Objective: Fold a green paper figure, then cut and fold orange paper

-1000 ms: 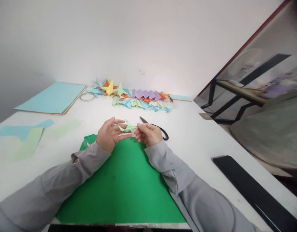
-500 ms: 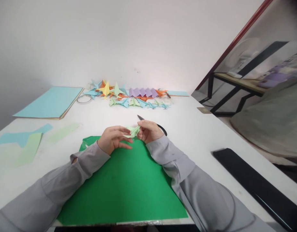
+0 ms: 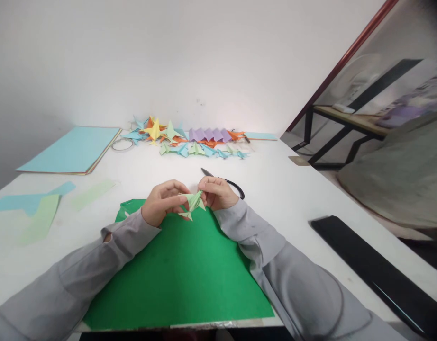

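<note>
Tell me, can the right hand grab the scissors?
Probably yes: the scissors lie just past the right hand, nothing seen between, but it would likely have to let go of the folded paper.

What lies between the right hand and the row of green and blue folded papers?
The head view shows black-handled scissors, partly behind the right hand.

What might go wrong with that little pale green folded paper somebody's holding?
The right hand pinches one end of the pale green folded paper while the left hand's fingers are at the other side, so a hard tug might rip it or bend its thin points. Also, the black scissors lie right by the right hand, blade tip showing, so a careless reach might knock them or poke a finger.
</note>
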`<state>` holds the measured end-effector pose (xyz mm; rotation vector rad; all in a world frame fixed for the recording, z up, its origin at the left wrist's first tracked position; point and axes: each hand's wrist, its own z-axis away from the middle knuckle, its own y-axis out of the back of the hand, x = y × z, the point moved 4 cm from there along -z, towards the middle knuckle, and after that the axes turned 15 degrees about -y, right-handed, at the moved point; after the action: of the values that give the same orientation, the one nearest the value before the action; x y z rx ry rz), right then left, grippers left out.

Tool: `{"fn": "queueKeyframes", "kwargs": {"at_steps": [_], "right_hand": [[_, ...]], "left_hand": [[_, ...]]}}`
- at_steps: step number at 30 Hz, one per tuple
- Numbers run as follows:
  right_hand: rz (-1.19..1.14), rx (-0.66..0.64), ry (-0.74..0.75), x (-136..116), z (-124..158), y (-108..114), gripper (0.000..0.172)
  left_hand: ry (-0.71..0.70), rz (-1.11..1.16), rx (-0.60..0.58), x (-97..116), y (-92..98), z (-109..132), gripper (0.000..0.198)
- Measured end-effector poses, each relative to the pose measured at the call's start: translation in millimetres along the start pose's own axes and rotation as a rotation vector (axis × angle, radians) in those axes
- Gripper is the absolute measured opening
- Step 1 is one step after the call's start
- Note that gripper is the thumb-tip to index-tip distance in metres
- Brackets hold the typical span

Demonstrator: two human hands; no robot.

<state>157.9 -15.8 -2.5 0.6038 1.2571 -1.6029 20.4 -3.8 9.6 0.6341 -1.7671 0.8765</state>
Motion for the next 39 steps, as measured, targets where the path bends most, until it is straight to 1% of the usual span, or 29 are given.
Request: {"fn": "queueKeyframes", "kwargs": {"at_steps": [3,5,7,10,15,19,21,24,26,28,31,34,37,39], "right_hand": [[-0.007,0.048,0.05,-2.5,-0.8,4.2,0.022],[-0.003,0.078,0.076,-3.4,-2.1,7.5,0.022],[0.008,0.095,0.087,-3.7,-3.1,9.5,0.022],[0.018,0.097,0.113,-4.2,-2.3,9.0,0.021],[0.025,0.09,0.163,-5.7,1.3,5.7,0.019],[0.043,0.111,0.146,-5.3,-0.7,6.6,0.021],[0.05,0.118,0.14,-5.0,-2.1,7.3,0.023],[0.042,0.124,0.147,-4.6,-3.3,8.0,0.024],[0.035,0.129,0.148,-4.3,-3.6,8.4,0.026],[0.03,0.137,0.148,-4.4,-3.7,8.8,0.028],[0.027,0.147,0.152,-5.1,-3.5,9.5,0.031],[0.02,0.149,0.161,-5.9,-3.7,10.5,0.032],[0.012,0.14,0.168,-6.4,-3.9,11.4,0.031],[0.015,0.129,0.159,-6.3,-4.0,11.6,0.03]], "left_hand": [[-0.24,-0.148,0.123,11.9,10.8,-3.5,0.024],[-0.314,-0.231,0.145,16.8,14.5,-4.8,0.024],[-0.307,-0.296,0.147,18.1,15.8,-5.6,0.024],[-0.29,-0.348,0.15,18.3,15.3,-5.4,0.019],[-0.297,-0.355,0.146,18.1,12.6,-4.0,0.013],[-0.299,-0.38,0.193,18.9,14.1,-3.9,0.014],[-0.292,-0.377,0.198,18.4,15.0,-4.6,0.015],[-0.259,-0.354,0.186,15.5,16.0,-5.7,0.018],[-0.212,-0.331,0.172,12.5,16.1,-6.1,0.02],[-0.129,-0.282,0.168,8.7,16.2,-6.3,0.023],[0.032,-0.134,0.179,3.6,15.9,-6.4,0.028],[0.148,0.003,0.19,2.7,15.1,-6.8,0.03],[0.19,0.067,0.186,5.2,14.5,-7.1,0.028],[0.218,0.085,0.156,6.4,13.3,-6.6,0.027]]}}
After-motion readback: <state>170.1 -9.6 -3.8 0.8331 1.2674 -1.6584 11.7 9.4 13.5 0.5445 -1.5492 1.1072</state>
